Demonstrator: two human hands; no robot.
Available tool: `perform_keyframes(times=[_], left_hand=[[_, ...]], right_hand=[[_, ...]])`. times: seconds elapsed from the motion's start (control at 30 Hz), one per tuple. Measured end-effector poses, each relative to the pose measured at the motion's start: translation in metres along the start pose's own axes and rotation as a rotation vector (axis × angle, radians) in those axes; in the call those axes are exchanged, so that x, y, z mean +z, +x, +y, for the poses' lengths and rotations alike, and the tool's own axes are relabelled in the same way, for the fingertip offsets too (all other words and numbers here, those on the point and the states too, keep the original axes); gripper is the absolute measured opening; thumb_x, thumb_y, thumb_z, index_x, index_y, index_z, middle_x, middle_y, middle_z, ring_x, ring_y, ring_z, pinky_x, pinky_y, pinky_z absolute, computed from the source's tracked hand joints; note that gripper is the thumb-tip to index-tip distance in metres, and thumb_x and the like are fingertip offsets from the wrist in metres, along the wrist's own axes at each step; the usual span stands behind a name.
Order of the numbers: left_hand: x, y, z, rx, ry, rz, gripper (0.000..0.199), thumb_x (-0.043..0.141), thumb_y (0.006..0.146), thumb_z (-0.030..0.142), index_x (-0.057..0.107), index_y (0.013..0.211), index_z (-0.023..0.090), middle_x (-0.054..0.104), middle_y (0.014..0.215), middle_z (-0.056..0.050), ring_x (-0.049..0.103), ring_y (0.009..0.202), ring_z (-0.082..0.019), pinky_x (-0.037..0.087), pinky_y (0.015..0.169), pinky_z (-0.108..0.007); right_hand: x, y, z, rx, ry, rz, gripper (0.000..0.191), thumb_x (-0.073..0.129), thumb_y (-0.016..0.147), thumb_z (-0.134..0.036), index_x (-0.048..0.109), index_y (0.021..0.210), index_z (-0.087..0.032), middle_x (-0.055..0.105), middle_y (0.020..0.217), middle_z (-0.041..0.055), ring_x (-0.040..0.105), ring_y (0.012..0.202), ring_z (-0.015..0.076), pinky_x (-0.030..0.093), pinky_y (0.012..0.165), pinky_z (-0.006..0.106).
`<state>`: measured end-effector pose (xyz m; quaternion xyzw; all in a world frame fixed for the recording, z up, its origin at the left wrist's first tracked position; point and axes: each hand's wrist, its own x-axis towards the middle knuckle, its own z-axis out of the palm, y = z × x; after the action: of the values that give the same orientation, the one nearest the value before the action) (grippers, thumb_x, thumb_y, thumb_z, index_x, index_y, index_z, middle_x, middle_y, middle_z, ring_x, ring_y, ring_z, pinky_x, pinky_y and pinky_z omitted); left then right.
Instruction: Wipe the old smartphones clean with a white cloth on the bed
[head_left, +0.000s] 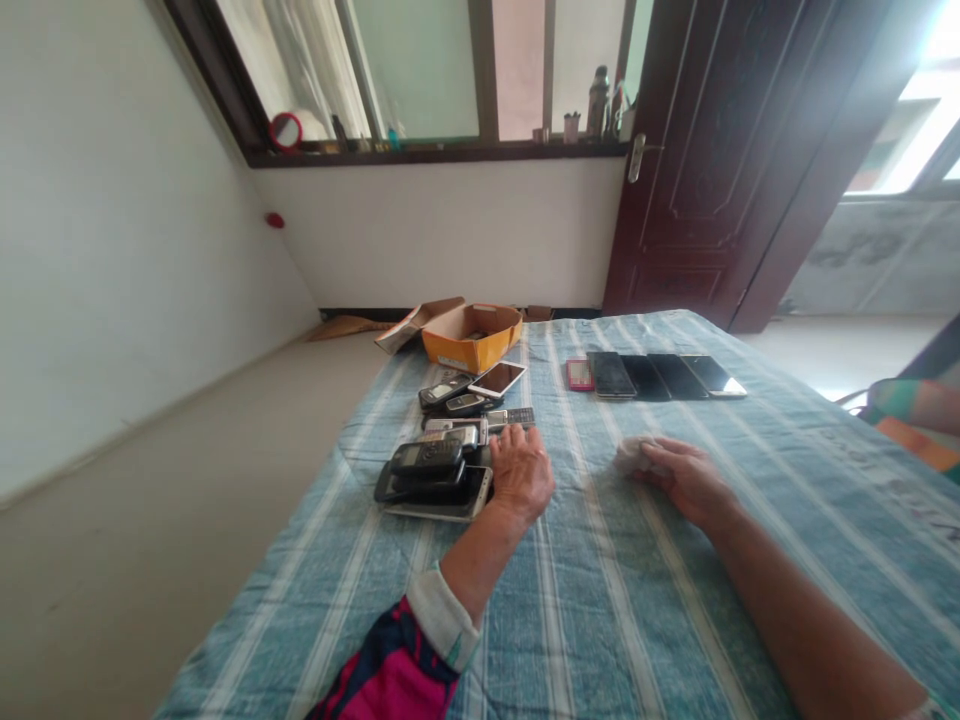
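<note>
My left hand (523,472) is at the right side of a pile of old mobile phones, its fingers curled down on the edge of a dark phone (481,456) that it mostly hides. Beside it a black keypad phone (427,457) lies on top of other phones, with a white-edged smartphone (477,494) at the bottom. Just beyond the fingers is a slim keypad phone (511,418). In my right hand (694,480) a crumpled white cloth (632,456) is pinched, resting low at the tablecloth.
Farther back lie a white smartphone (499,379) and a flip-style dark phone (444,391). An open orange box (474,352) stands at the far edge. At the right, several dark smartphones (651,377) lie in a row beside a pink-edged item (579,375). A striped blue cloth (600,600) covers the table.
</note>
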<state>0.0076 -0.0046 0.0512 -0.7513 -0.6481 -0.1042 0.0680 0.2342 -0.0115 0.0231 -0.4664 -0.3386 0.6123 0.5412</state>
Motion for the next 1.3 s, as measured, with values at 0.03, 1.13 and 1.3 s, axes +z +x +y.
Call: perform_keyframes(times=[0.03,1.13,1.3], left_hand=[[-0.001,0.000,0.000,0.010,-0.009,-0.001,0.018,0.056,0.083,0.024,0.056,0.099,0.016,0.058,0.111,-0.014,0.049,0.111,-0.031,0.035,0.093,-0.044],[-0.051,0.120,-0.075,-0.138,0.008,-0.245,0.040,0.066,0.071,0.038,0.064,0.104,0.016,0.069,0.107,-0.012,0.063,0.103,-0.028,0.048,0.079,-0.027],[-0.033,0.139,-0.075,-0.208,0.041,-0.302,0.051,0.069,0.068,0.046,0.063,0.110,0.017,0.067,0.115,-0.014,0.061,0.109,-0.030,0.047,0.082,-0.030]], right_hand=[[0.000,0.000,0.000,0.000,0.004,0.000,0.020,0.075,0.067,-0.027,0.074,0.083,-0.016,0.074,0.084,0.0074,0.067,0.076,0.0207,0.053,0.067,0.031],[-0.002,0.004,0.007,-0.008,0.012,-0.037,0.025,0.076,0.066,-0.033,0.074,0.084,-0.017,0.073,0.084,0.0079,0.066,0.074,0.0205,0.052,0.064,0.030],[0.000,0.003,0.006,0.007,0.036,-0.027,0.025,0.078,0.064,-0.034,0.074,0.082,-0.017,0.073,0.085,0.0074,0.065,0.075,0.0190,0.051,0.064,0.027]])
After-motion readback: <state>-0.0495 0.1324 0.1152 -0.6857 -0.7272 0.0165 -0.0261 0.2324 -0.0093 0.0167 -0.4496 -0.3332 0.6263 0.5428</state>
